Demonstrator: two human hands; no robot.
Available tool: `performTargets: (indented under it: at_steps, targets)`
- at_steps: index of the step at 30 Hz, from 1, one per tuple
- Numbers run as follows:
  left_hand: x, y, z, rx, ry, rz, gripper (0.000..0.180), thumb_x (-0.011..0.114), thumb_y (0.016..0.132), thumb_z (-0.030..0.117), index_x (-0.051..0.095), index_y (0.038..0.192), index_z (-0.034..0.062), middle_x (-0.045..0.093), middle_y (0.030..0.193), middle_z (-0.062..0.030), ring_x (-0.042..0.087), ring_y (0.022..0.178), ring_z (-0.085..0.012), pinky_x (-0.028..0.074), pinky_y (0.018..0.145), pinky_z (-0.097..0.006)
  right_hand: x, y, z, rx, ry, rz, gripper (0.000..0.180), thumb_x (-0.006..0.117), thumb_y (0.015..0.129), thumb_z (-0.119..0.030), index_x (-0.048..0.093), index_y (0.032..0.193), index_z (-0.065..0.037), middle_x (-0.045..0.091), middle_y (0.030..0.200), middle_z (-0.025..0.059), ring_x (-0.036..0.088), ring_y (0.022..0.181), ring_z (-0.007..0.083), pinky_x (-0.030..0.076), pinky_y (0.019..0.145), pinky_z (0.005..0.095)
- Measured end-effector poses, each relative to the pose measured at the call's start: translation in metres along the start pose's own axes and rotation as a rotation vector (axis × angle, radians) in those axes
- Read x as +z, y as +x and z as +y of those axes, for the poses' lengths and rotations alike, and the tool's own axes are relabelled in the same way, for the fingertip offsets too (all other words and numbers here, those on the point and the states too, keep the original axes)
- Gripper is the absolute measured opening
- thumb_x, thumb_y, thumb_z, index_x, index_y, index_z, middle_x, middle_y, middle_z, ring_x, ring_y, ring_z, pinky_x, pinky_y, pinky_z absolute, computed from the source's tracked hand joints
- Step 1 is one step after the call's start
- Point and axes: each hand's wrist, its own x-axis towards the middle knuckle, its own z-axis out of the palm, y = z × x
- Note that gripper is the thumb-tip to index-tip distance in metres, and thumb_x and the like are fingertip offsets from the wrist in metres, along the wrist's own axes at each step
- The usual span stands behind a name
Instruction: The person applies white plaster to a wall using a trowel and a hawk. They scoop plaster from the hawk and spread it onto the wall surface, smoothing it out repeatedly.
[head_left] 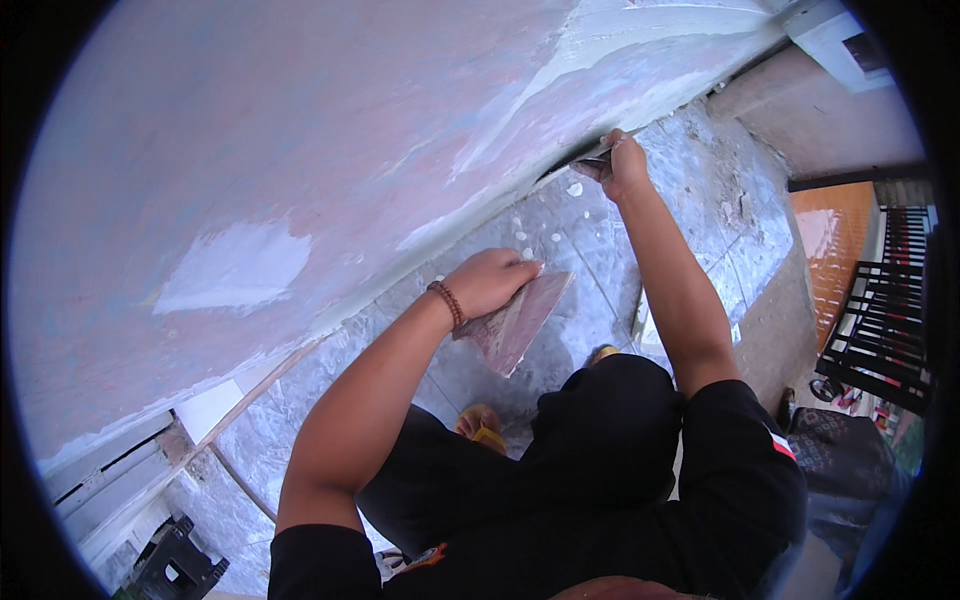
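My left hand (488,282), with a beaded bracelet at the wrist, grips the upper edge of a flat trapezoid putty plate (522,318). Dried pinkish and whitish smears coat the plate, which is held above the floor near my foot. Farther out, my right hand (628,168) is closed around a dark, flat putty knife (592,160) low by the base of the wall (330,130). The fingers partly hide the knife, and I cannot tell whether its edge touches the wall. White filler patches (240,265) mark the pinkish wall surface.
White drops (527,236) spot the smeared tile floor (600,270). At lower left are a pale trim strip (250,392) and a black plastic object (180,560). A dark slatted railing (880,320) stands at right, with a person's patterned clothing (840,450) below it.
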Motion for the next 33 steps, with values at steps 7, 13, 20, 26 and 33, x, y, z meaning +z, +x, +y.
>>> performTargets:
  at_steps: [7, 13, 20, 26, 33]
  targets:
    - [0.011, 0.015, -0.005, 0.104, -0.011, 0.034, 0.055, 0.052, 0.094, 0.046, 0.069, 0.095, -0.0065, 0.068, 0.091, -0.0266, 0.066, 0.087, -0.0367, 0.049, 0.082, -0.041, 0.023, -0.047, -0.073, -0.102, -0.058, 0.033, 0.026, 0.042, 0.090, -0.018, 0.051, 0.101, 0.005, 0.061, 0.090, 0.0226, 0.066, 0.080, 0.0372, 0.061, 0.079, 0.0543]
    - [0.013, 0.023, -0.006, 0.118, -0.013, -0.005, 0.055, 0.052, 0.094, 0.045, 0.068, 0.098, -0.0068, 0.068, 0.095, -0.0266, 0.066, 0.090, -0.0366, 0.049, 0.083, -0.041, 0.008, -0.146, -0.146, -0.371, 0.002, 0.024, 0.041, 0.039, 0.094, -0.019, 0.046, 0.121, 0.010, 0.056, 0.118, 0.0299, 0.060, 0.109, 0.0441, 0.057, 0.089, 0.0577]
    - [-0.004, 0.014, -0.010, -0.006, 0.086, -0.023, 0.046, 0.051, 0.097, 0.039, 0.067, 0.104, -0.0038, 0.068, 0.098, -0.0181, 0.063, 0.092, -0.0261, 0.047, 0.085, -0.036, -0.081, -0.162, -0.064, -0.258, 0.156, 0.240, 0.045, 0.041, 0.091, -0.014, 0.043, 0.131, 0.005, 0.050, 0.132, 0.0240, 0.053, 0.121, 0.0426, 0.052, 0.095, 0.0620]
    - [-0.008, -0.002, -0.023, -0.051, 0.078, 0.026, 0.047, 0.051, 0.097, 0.039, 0.066, 0.103, -0.0049, 0.067, 0.095, -0.0184, 0.063, 0.088, -0.0260, 0.047, 0.083, -0.035, -0.124, -0.009, 0.036, 0.006, 0.085, 0.254, 0.045, 0.030, 0.097, -0.015, 0.038, 0.137, 0.004, 0.051, 0.130, 0.0241, 0.059, 0.113, 0.0422, 0.054, 0.093, 0.0603]
    - [-0.006, -0.009, -0.020, -0.177, 0.037, 0.057, 0.049, 0.054, 0.095, 0.040, 0.067, 0.110, -0.0040, 0.069, 0.100, -0.0178, 0.065, 0.093, -0.0250, 0.048, 0.085, -0.034, -0.102, 0.079, 0.010, -0.012, 0.064, 0.065, 0.039, 0.032, 0.094, -0.013, 0.045, 0.124, 0.008, 0.057, 0.122, 0.0271, 0.063, 0.107, 0.0425, 0.058, 0.088, 0.0575]
